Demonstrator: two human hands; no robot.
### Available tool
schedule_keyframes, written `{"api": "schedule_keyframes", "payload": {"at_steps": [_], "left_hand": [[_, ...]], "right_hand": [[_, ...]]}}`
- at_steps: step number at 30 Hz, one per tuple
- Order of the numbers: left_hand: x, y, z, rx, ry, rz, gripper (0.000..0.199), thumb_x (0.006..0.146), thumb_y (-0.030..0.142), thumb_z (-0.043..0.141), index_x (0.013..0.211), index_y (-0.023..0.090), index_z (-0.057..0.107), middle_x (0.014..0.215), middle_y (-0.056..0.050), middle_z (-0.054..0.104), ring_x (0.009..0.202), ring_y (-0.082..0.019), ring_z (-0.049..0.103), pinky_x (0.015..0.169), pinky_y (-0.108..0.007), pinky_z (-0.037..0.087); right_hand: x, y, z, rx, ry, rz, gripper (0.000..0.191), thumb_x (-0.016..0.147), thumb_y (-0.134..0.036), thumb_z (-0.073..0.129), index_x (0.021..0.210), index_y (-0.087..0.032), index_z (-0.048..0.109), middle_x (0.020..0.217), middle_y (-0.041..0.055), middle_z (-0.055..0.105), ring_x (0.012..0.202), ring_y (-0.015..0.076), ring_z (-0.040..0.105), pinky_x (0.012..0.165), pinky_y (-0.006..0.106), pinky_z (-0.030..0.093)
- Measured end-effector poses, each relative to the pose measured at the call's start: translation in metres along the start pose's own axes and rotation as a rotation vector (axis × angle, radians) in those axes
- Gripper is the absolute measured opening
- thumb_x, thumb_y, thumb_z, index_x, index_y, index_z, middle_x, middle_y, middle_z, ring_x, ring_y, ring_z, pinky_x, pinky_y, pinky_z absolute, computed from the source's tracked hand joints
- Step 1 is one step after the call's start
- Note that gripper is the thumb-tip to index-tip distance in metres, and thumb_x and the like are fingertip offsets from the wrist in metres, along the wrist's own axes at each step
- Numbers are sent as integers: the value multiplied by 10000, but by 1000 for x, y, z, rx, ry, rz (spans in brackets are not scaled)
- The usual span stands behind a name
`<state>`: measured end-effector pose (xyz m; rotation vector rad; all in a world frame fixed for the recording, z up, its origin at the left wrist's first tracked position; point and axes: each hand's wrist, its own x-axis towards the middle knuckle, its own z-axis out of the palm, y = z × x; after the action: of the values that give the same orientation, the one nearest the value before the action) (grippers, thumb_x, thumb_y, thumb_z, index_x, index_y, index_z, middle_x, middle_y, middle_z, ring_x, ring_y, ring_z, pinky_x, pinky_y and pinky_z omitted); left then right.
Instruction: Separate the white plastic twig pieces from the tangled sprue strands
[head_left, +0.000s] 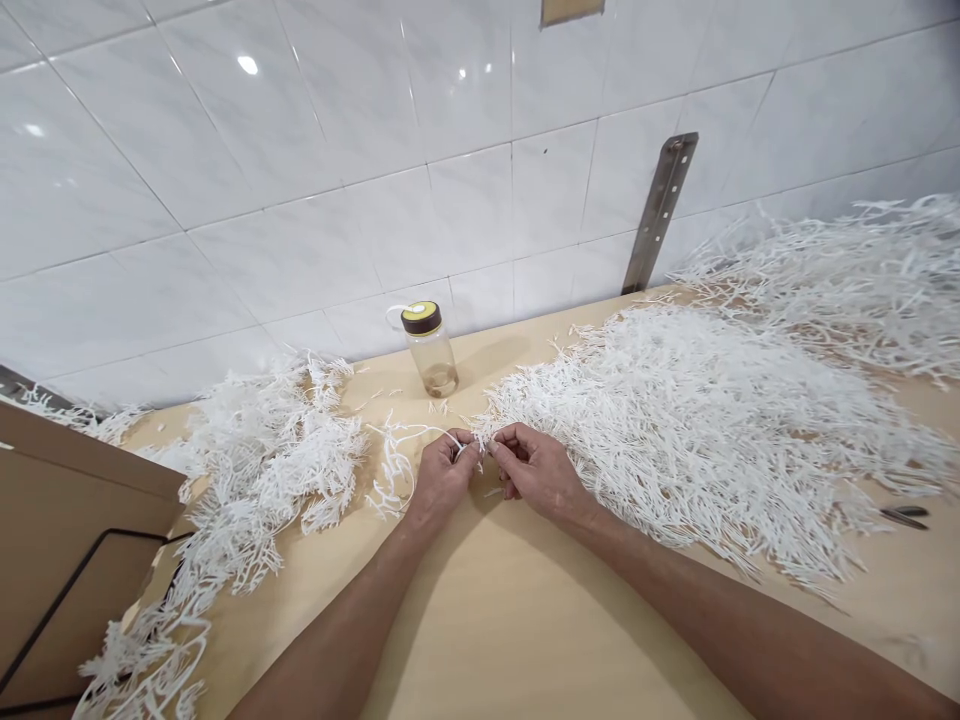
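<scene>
My left hand (pixel 442 475) and my right hand (pixel 536 468) meet above the middle of the wooden table, fingertips close together. Both are closed in a pinch on a small white branched strand (pixel 481 450), mostly hidden by the fingers. From my left hand a longer white strand (pixel 394 465) with branching ends trails out to the left onto the table. Just right of my right hand begins a broad heap of white branched pieces (pixel 697 430). Another white pile (pixel 277 450) lies to the left of my left hand.
A clear bottle (pixel 431 350) with a yellow and dark lid stands behind my hands, near the tiled wall (pixel 465 220). A cardboard box (pixel 75 540) is at the left edge. A metal strip (pixel 660 215) leans by the wall. A small dark tool (pixel 906 516) lies at the right.
</scene>
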<state>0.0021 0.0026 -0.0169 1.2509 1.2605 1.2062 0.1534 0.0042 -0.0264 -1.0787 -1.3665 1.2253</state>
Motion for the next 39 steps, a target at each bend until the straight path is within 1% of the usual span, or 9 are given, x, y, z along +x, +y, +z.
{"api": "schedule_keyframes", "payload": {"at_steps": [7, 11, 16, 20, 22, 25, 30, 34, 39], "left_hand": [[-3, 8, 2, -96, 22, -34, 259, 715, 388, 738, 773, 161, 626, 573, 59, 474, 459, -51, 339, 458, -205, 254], [-3, 7, 1, -39, 26, -23, 249, 732, 393, 723, 782, 165, 635, 560, 61, 475, 471, -63, 345, 473, -212, 270], [-5, 8, 1, -8, 53, -24, 190, 726, 322, 704, 826, 165, 665, 551, 64, 492, 480, -72, 364, 502, -218, 301], [-5, 9, 2, 39, 58, -13, 164, 728, 301, 694, 806, 157, 681, 589, 36, 554, 520, -88, 428, 531, -222, 338], [-4, 9, 2, 77, 62, 11, 169, 739, 308, 689, 800, 151, 682, 628, 14, 594, 560, -102, 474, 557, -226, 369], [-3, 5, 3, 113, 52, 57, 198, 763, 338, 676, 808, 145, 677, 677, -11, 632, 616, -124, 525, 602, -237, 411], [-3, -1, 5, 222, 53, 111, 214, 807, 364, 637, 811, 152, 655, 637, 7, 601, 571, -114, 494, 573, -227, 396], [-6, 1, 7, 315, 17, 144, 193, 834, 346, 595, 828, 160, 645, 661, 11, 614, 573, -111, 505, 561, -217, 395], [-9, 4, 7, 404, 18, 169, 167, 836, 304, 573, 820, 159, 654, 664, 10, 621, 572, -108, 504, 559, -215, 397]], "right_hand": [[1, 7, 0, -89, -18, -33, 218, 840, -429, 601, 824, -212, 611, 560, -36, 581, 397, 123, 551, 395, 246, 490], [1, 6, 0, -111, -46, -31, 188, 837, -400, 590, 816, -214, 609, 563, -41, 581, 397, 121, 555, 403, 240, 485], [1, 3, 0, -175, -42, -20, 137, 812, -338, 587, 830, -217, 648, 623, -27, 631, 418, 118, 568, 423, 238, 486], [-1, 1, 0, -117, -25, -5, 133, 779, -297, 602, 869, -210, 647, 630, -25, 626, 458, 121, 569, 425, 232, 493], [-2, -1, 0, -52, -5, 25, 183, 756, -278, 618, 923, -205, 638, 654, -29, 621, 454, 115, 560, 413, 229, 492], [-2, -5, -1, 8, 17, 61, 218, 778, -313, 614, 962, -196, 633, 672, -32, 609, 421, 103, 544, 400, 235, 494], [-1, -5, -3, -25, -4, 15, 271, 842, -452, 585, 862, -185, 633, 647, -18, 606, 401, 112, 562, 398, 241, 486], [1, -2, -4, -28, 39, 1, 275, 821, -447, 626, 919, -191, 633, 680, -15, 621, 380, 112, 557, 374, 244, 467], [1, 0, -5, -105, 42, -16, 241, 847, -427, 597, 817, -191, 634, 619, -35, 579, 379, 116, 569, 399, 240, 456]]}}
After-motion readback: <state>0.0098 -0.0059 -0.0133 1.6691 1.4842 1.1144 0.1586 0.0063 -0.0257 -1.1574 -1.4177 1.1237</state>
